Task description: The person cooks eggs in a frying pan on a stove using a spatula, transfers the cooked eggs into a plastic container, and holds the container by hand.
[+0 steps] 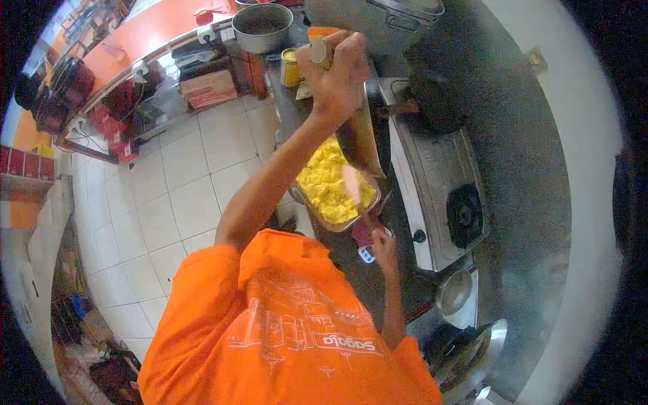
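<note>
My left hand (339,74) is raised above the far end of the counter, its fingers wrapped round a thick handle with a round, pale end (320,51). Below that hand a brown, curved-edged pan-like piece (363,143) tilts beside the dish; whether it joins the handle is hidden. Yellow scrambled egg (329,177) fills a clear rectangular dish (335,227). Closed on the shaft of a spatula, my right hand (385,251) is near the dish's close end. The spatula's pale pink blade (352,183) is over the egg, slightly blurred.
A gas stove (439,179) with a black burner (466,214) stands to the right. Beyond my left hand are a metal pot (262,30) and a yellow tin (290,71). A sieve (454,291) lies near right. Tiled floor (182,196) extends left.
</note>
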Available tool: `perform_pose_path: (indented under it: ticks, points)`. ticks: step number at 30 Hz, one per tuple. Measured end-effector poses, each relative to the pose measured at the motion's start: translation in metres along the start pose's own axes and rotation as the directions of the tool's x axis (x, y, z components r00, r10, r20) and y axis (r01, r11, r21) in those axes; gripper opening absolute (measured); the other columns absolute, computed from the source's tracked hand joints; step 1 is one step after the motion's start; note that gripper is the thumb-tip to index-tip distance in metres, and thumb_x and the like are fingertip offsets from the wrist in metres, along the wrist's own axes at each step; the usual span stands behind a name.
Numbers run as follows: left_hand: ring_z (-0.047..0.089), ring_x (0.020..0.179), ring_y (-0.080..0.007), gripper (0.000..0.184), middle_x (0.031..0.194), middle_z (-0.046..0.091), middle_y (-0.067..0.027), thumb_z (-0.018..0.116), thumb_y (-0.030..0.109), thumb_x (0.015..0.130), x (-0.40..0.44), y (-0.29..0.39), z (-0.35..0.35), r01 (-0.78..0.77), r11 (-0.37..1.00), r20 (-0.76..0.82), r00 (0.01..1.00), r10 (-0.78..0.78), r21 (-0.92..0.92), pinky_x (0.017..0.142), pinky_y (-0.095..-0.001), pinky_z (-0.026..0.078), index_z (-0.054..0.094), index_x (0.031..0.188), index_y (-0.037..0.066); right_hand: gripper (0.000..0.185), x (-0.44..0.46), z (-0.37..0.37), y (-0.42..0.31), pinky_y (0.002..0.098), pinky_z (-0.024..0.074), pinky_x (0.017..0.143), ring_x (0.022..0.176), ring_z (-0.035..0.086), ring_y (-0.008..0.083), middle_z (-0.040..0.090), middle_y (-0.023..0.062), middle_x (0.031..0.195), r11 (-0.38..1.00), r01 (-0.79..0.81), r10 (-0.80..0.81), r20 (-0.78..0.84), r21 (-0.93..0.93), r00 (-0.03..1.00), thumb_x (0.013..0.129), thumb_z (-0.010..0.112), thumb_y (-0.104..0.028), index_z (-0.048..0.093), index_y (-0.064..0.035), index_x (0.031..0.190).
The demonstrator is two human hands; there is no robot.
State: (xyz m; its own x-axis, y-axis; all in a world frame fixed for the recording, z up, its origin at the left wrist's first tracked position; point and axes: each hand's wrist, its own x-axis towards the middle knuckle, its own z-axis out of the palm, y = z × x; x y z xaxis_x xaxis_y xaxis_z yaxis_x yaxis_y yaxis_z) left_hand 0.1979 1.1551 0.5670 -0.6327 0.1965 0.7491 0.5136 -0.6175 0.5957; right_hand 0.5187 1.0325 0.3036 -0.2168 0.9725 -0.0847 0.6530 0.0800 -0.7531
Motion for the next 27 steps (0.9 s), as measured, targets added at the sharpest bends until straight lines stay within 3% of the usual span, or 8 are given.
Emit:
perform_pose_path:
  ticks: [5,7,12,15,20,23,24,27]
  points:
    - [0.037,0.042,-0.0048,0.024,0.051,0.04,0.0039,0.056,0.013,0.082,-0.002,-0.002,0.003,-0.01,1.0,-0.007,1.0,0.01,-0.002,0.037,-0.0204,0.029,0.047,0.06,0.007,0.032,-0.003,-0.007,0.004,0.0256,0.0395,0.051,0.058,0.046,0.0077,0.055,0.0024,0.067,0.962,-0.27,0.263,0.149,0.029,0.953,0.088,0.049,-0.023,0.06,0.005,0.098]
    - [0.038,0.041,-0.0052,0.024,0.049,0.04,0.0037,0.056,0.014,0.082,-0.008,-0.002,0.013,0.098,0.965,-0.08,0.989,-0.12,-0.245,0.037,-0.0209,0.029,0.048,0.06,0.007,0.033,-0.01,0.008,0.022,0.0269,0.0416,0.054,0.061,0.05,0.0093,0.058,0.0058,0.07,0.992,-0.128,0.129,0.094,-0.01,0.987,0.088,0.049,-0.025,0.059,0.0043,0.1]
    - [0.04,0.041,-0.0062,0.022,0.05,0.043,0.003,0.057,0.013,0.081,-0.001,0.005,0.006,0.466,0.595,0.237,0.874,-0.423,-0.655,0.038,-0.021,0.032,0.05,0.062,0.006,0.033,0.024,0.024,-0.051,0.0311,0.0441,0.059,0.064,0.058,0.0187,0.062,0.0145,0.075,0.989,0.057,-0.063,-0.038,-0.136,0.997,0.088,0.049,-0.024,0.057,0.0027,0.106]
    - [0.039,0.042,-0.0052,0.024,0.051,0.042,0.0033,0.057,0.013,0.081,-0.01,0.0,0.011,0.181,0.964,-0.008,0.982,-0.187,-0.195,0.038,-0.0207,0.031,0.047,0.06,0.007,0.031,0.036,0.039,-0.067,0.0342,0.0454,0.062,0.069,0.059,0.0269,0.062,0.019,0.081,0.951,0.037,-0.061,-0.069,-0.307,0.996,0.087,0.049,-0.022,0.058,0.0025,0.105]
    - [0.038,0.044,-0.0041,0.023,0.054,0.042,0.0041,0.056,0.013,0.081,-0.018,-0.007,0.001,0.31,0.926,0.079,0.951,-0.3,-0.214,0.039,-0.0198,0.028,0.045,0.061,0.009,0.03,0.026,0.051,-0.041,0.0359,0.048,0.069,0.078,0.062,0.0336,0.062,0.0219,0.088,0.994,-0.001,0.008,0.071,-0.106,0.997,0.085,0.052,-0.021,0.061,0.0034,0.099]
    - [0.039,0.045,-0.0041,0.02,0.056,0.043,0.0044,0.056,0.013,0.081,-0.015,-0.018,-0.004,0.128,0.978,0.009,0.992,-0.128,-0.163,0.039,-0.0194,0.028,0.047,0.064,0.008,0.026,0.004,0.042,-0.049,0.0311,0.0421,0.057,0.064,0.057,0.0156,0.059,0.0164,0.07,0.999,-0.036,0.037,-0.015,0.028,0.999,0.088,0.049,-0.014,0.058,0.0032,0.105]
    - [0.04,0.046,-0.0044,0.017,0.058,0.045,0.0042,0.057,0.012,0.081,-0.016,-0.032,-0.005,-0.177,0.978,-0.056,0.981,0.184,0.114,0.04,-0.0195,0.029,0.049,0.066,0.008,0.028,-0.003,0.046,-0.041,0.0294,0.0418,0.057,0.065,0.057,0.0149,0.059,0.0153,0.069,0.997,0.057,-0.048,-0.147,0.056,0.988,0.088,0.049,-0.014,0.056,0.005,0.106]
    - [0.047,0.061,-0.0106,0.008,0.078,0.052,-0.0021,0.057,0.006,0.079,-0.041,-0.027,-0.012,0.011,1.0,0.064,0.998,-0.012,0.024,0.05,-0.0228,0.036,0.056,0.087,0.005,0.027,-0.02,0.05,-0.019,0.0293,0.0428,0.06,0.066,0.057,0.0156,0.06,0.016,0.071,0.992,-0.035,0.037,0.011,-0.121,0.999,0.087,0.05,-0.015,0.057,0.0048,0.104]
